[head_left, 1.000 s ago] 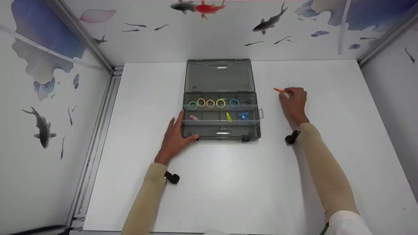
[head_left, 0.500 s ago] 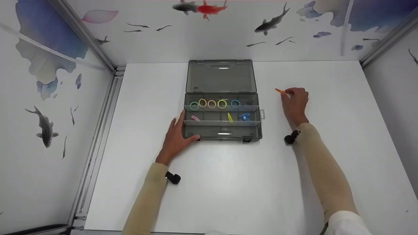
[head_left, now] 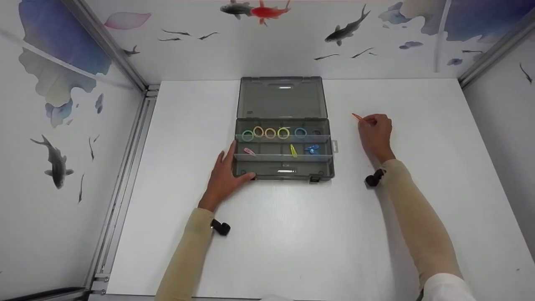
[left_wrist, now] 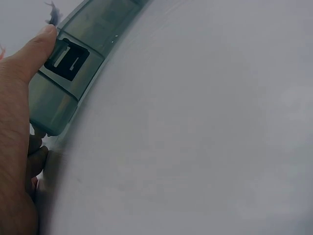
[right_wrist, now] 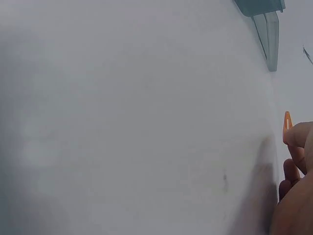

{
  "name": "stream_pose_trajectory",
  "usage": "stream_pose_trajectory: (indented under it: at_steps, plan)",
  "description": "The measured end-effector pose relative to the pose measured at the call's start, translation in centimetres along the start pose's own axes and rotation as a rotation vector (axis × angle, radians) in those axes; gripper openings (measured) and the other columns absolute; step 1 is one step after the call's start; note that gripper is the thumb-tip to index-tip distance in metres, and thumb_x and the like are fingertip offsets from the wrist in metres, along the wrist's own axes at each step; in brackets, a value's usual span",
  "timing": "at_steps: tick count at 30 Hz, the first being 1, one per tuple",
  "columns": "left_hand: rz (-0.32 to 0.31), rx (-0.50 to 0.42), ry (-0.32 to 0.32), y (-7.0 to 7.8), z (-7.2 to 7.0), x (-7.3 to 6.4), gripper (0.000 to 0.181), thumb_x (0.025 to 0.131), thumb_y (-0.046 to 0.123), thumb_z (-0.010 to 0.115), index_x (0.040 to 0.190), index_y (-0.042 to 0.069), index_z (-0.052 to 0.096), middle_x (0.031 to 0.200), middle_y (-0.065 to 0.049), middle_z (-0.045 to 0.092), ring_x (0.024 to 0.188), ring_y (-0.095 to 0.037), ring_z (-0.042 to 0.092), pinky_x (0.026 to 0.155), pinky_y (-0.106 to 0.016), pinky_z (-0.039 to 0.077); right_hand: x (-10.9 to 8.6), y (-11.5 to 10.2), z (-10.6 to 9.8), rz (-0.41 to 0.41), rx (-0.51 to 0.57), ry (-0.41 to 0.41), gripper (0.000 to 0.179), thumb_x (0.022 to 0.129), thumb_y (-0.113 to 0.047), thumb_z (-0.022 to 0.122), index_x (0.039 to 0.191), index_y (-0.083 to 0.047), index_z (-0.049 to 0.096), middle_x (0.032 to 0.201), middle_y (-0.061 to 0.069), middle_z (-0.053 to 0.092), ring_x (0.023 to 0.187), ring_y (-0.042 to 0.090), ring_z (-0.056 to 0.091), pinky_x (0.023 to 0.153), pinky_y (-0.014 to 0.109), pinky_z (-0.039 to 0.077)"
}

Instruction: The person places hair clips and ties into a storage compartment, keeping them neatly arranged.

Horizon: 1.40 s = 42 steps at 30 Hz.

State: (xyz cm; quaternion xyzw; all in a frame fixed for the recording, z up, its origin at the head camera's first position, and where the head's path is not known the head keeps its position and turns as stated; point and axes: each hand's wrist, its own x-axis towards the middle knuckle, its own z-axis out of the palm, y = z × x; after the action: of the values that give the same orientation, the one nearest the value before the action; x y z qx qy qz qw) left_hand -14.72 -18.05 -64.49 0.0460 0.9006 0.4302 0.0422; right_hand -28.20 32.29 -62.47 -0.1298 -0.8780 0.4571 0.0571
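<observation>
A grey see-through compartment box (head_left: 285, 170) lies with its lid (head_left: 282, 98) folded back. My left hand (head_left: 223, 179) grips its near left corner, fingers along the left side and thumb over the front edge, close to a black latch (left_wrist: 67, 59). To the right of the box, my right hand (head_left: 376, 133) pinches an orange snap hair clip (right_wrist: 287, 126) between thumb and fingers, its narrow end pointing away. In the middle row lie a pink clip (head_left: 249, 151), a yellow clip (head_left: 293, 150) and blue clips (head_left: 312, 147).
Several ring-shaped hair ties, among them a green one (head_left: 247, 135), a yellow one (head_left: 283, 133) and a blue one (head_left: 300, 133), sit in the back row. A clear hang tab (head_left: 335, 146) sticks out on the box's right. Printed walls border the white table (head_left: 292, 242).
The orange clip has turned in my right fingers and now slants more steeply, with less of it showing. My left hand and the box keep their places.
</observation>
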Motion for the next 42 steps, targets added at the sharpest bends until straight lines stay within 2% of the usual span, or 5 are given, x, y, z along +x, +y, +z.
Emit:
stream_pose_trajectory:
  at_steps: [7,14,22,35,42]
  plan:
    - [0.000,-0.001,-0.005,0.0,0.0,0.0,0.121,0.084,0.087,0.075,0.177,0.047,0.008,0.181,-0.014,0.027,0.168,-0.042,0.015,0.123,-0.076,0.030,-1.5,-0.6,0.3,-0.097,-0.017,-0.005,0.025,0.107,-0.022,0.065,0.114,0.000,0.074,0.118,0.013,0.062,0.110,0.025,0.052,0.096,0.038,0.041]
    - [0.011,0.011,0.001,0.0,0.0,-0.1,0.121,0.084,0.087,0.075,0.177,0.046,0.008,0.180,-0.012,0.030,0.168,-0.043,0.016,0.122,-0.076,0.030,-3.2,-1.9,0.0,-0.184,0.062,0.005,0.023,0.105,-0.017,0.075,0.112,0.005,0.076,0.116,0.014,0.068,0.102,0.017,0.054,0.088,0.029,0.043]
    - [0.026,0.017,0.001,0.0,0.0,0.0,0.122,0.085,0.084,0.076,0.178,0.043,0.008,0.178,-0.013,0.033,0.168,-0.043,0.016,0.122,-0.076,0.031,-5.2,-3.9,-0.5,-0.253,0.114,-0.021,0.020,0.105,-0.015,0.079,0.111,0.003,0.077,0.114,0.012,0.070,0.100,0.013,0.055,0.088,0.027,0.043]
    - [0.017,0.019,0.010,-0.1,0.1,0.2,0.121,0.086,0.079,0.080,0.178,0.042,0.010,0.177,-0.017,0.035,0.167,-0.045,0.017,0.122,-0.077,0.030,-9.6,-6.6,0.8,-0.379,0.182,-0.148,0.010,0.102,-0.005,0.080,0.108,0.002,0.076,0.114,0.017,0.070,0.107,0.030,0.060,0.092,0.034,0.042]
    - [0.010,0.006,0.008,-0.1,0.0,0.0,0.120,0.086,0.077,0.081,0.177,0.045,0.009,0.178,-0.014,0.034,0.168,-0.043,0.016,0.122,-0.077,0.030,-11.3,-7.8,2.3,-0.483,0.189,-0.223,0.007,0.100,-0.002,0.081,0.103,0.000,0.075,0.109,0.018,0.071,0.105,0.036,0.058,0.090,0.047,0.042]
